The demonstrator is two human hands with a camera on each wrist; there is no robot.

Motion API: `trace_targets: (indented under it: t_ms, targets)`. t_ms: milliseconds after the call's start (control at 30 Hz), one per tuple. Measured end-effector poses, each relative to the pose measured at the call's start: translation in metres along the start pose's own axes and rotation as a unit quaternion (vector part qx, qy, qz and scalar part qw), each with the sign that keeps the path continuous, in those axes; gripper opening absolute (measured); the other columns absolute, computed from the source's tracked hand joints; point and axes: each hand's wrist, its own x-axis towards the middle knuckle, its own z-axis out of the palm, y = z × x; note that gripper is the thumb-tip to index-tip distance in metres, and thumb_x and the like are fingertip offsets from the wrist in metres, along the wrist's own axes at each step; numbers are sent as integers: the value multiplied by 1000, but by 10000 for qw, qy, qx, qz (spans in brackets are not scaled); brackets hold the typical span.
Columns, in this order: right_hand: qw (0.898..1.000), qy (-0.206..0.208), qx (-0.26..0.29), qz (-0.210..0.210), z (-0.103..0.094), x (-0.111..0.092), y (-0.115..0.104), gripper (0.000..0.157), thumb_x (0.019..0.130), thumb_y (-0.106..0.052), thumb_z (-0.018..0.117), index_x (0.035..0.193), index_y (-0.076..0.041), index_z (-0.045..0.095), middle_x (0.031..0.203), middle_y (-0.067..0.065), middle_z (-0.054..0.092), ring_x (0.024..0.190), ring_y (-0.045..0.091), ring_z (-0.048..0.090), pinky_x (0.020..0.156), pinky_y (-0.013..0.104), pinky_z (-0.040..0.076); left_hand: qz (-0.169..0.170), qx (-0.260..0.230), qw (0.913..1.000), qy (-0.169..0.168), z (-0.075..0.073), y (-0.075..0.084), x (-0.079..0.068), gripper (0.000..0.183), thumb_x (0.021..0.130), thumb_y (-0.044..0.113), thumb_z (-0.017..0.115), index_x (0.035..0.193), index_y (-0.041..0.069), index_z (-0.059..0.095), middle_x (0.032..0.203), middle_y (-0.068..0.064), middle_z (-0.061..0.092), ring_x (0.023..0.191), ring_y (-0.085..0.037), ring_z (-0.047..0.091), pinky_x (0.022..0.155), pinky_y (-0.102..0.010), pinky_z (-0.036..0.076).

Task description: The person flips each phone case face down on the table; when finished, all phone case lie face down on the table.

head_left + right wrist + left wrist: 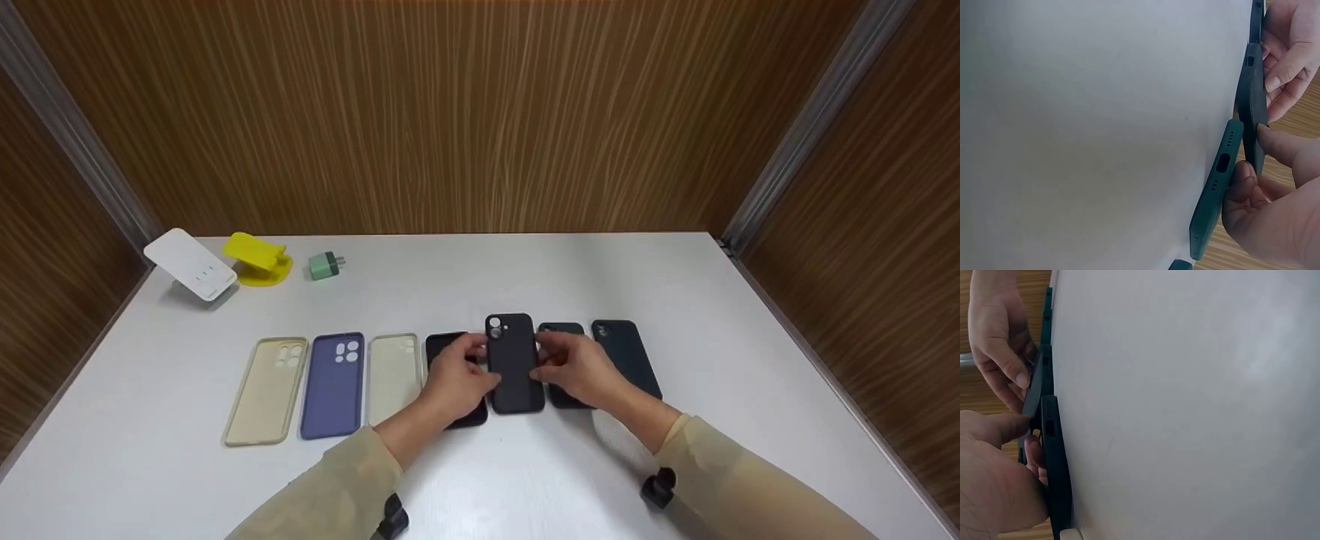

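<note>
A black phone case (pixel 515 386), its camera cutouts at the top left, is held between both hands in the head view. My left hand (pixel 457 381) pinches its left edge, thumb on top and fingers at the side. From the other side my right hand (pixel 583 369) grips the right edge between thumb and fingers. In the right wrist view the held case (pixel 1253 101) tilts up beside a dark green case (pixel 1217 188). Under my left hand lies another black case (pixel 471 417), partly covered. The dark green case (pixel 564 397) beneath my right hand is partly hidden too.
Left of the hands lie a cream case (pixel 262 397), a purple case (pixel 332 397) and an off-white case (pixel 394 375). A dark teal case (pixel 628 356) ends the row. Behind stand a white stand (pixel 191 262), a yellow stand (pixel 259 255) and a green charger plug (pixel 324 266).
</note>
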Motion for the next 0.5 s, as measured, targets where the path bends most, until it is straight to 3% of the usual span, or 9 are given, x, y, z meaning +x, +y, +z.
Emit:
trace_targets:
  t_ms: [500]
  targets:
    - [9991,-95,-272,300,1,-1,-2,58,93,-4,81,146,5,59,106,8,73,93,19,65,80,34,56,-55,153,9999,-37,2,-2,0,57,86,-4,80,140,-4,61,117,-13,65,83,-13,61,74,-29,55]
